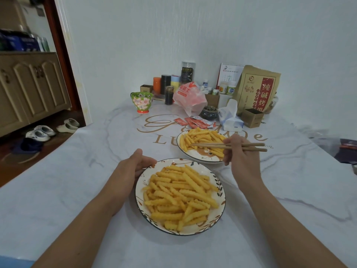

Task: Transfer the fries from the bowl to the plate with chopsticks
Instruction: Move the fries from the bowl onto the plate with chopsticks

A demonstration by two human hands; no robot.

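Note:
A near dish (139, 190) with a leaf-pattern rim holds a heap of crinkle-cut fries (179, 194). My left hand (133, 167) grips its left rim, thumb up. Beyond it a second white dish (195, 156) also holds fries (201, 139). My right hand (238, 153) holds a pair of wooden chopsticks (210, 146) level over the far dish, tips pointing left and resting among its fries. I cannot tell whether a fry is pinched between the tips.
A flowered bowl (142, 102), sauce packets (195, 121), a tissue pack (230, 118), a red-and-white plastic bag (188, 97), jars, boxes and a brown paper bag (257, 89) crowd the table's far side. Shoes (41, 132) lie on the floor at left.

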